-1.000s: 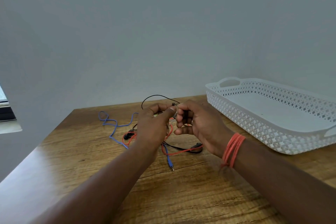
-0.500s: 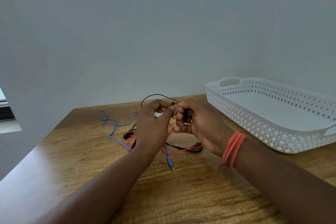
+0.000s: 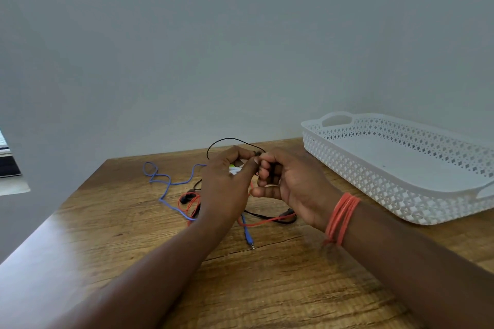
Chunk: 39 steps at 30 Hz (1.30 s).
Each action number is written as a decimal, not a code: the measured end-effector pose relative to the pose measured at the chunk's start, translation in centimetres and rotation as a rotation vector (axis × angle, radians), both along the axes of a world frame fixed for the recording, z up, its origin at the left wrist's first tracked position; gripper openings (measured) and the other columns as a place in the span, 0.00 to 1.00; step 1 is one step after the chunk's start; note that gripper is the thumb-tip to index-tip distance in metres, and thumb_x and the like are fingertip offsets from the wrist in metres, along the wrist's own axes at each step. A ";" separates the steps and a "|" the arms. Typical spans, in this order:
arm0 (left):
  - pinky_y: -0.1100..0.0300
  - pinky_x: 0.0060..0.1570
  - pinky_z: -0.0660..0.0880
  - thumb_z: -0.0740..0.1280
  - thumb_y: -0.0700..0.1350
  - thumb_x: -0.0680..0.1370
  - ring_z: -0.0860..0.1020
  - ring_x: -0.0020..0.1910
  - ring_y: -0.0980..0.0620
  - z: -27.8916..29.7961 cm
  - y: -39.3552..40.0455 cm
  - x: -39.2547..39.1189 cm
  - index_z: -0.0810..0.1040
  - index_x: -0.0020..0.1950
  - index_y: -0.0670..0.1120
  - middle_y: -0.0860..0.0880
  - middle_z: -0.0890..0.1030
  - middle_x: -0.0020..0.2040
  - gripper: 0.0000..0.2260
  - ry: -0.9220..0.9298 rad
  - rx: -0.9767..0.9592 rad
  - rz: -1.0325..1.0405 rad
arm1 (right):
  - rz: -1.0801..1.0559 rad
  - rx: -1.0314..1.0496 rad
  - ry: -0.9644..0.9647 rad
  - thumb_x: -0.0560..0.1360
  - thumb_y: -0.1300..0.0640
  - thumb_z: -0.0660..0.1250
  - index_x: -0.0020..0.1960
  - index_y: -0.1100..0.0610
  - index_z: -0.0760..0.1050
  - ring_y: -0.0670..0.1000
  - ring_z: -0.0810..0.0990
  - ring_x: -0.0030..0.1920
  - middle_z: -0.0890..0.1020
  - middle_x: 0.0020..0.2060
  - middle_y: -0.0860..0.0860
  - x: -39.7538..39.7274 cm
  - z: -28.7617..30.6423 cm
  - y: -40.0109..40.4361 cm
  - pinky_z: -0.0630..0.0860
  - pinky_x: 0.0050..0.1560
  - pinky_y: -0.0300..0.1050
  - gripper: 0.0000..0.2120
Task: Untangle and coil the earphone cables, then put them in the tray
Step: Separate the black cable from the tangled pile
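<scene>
A tangle of earphone cables lies on the wooden table. The blue cable (image 3: 163, 181) trails to the left and its plug (image 3: 250, 240) lies near me. The red cable (image 3: 264, 220) and the black cable (image 3: 227, 139) cross under my hands; a black loop arches behind them. My left hand (image 3: 227, 189) and my right hand (image 3: 291, 184) meet above the tangle, both pinching the black cable near a small dark piece. Something white and green shows between my left fingers. The white perforated tray (image 3: 374, 179) stands at the right, nothing in it.
A grey wall rises right behind the table. The table's left edge runs diagonally toward me. A window sill (image 3: 13, 184) shows at the far left. Orange bands (image 3: 339, 218) wrap my right wrist.
Both hands have stayed together over the tangle, with only small finger shifts. The cables on the table lie as before.
</scene>
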<state>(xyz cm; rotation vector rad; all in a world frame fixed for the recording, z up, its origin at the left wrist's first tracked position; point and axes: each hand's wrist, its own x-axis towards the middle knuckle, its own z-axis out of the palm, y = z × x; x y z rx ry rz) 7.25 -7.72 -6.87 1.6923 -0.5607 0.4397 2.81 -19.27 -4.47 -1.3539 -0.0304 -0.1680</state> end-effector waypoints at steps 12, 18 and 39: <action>0.59 0.43 0.71 0.70 0.46 0.76 0.77 0.40 0.58 0.7 -0.1 -0.5 0.82 0.40 0.46 0.53 0.82 0.39 0.06 0.154 -0.072 0.075 | -0.298 -0.391 -0.251 0.76 0.62 0.69 0.48 0.61 0.78 0.47 0.80 0.27 0.81 0.29 0.54 -0.3 0.2 -0.2 0.78 0.27 0.43 0.02; 0.58 0.33 0.67 0.71 0.45 0.74 0.67 0.24 0.55 0.9 0.1 -0.6 0.81 0.38 0.43 0.55 0.72 0.23 0.07 0.295 -0.123 0.055 | -0.523 -0.796 -0.419 0.74 0.57 0.71 0.42 0.53 0.82 0.44 0.80 0.35 0.81 0.32 0.44 0.1 -0.2 -0.5 0.77 0.35 0.39 0.03; 0.65 0.22 0.65 0.70 0.41 0.75 0.63 0.22 0.55 1.0 0.1 -0.6 0.81 0.45 0.37 0.48 0.66 0.27 0.07 0.377 -0.209 -0.087 | -0.590 -1.081 -0.586 0.76 0.58 0.67 0.43 0.55 0.80 0.40 0.72 0.30 0.71 0.28 0.39 0.4 -0.1 -1.2 0.73 0.35 0.42 0.05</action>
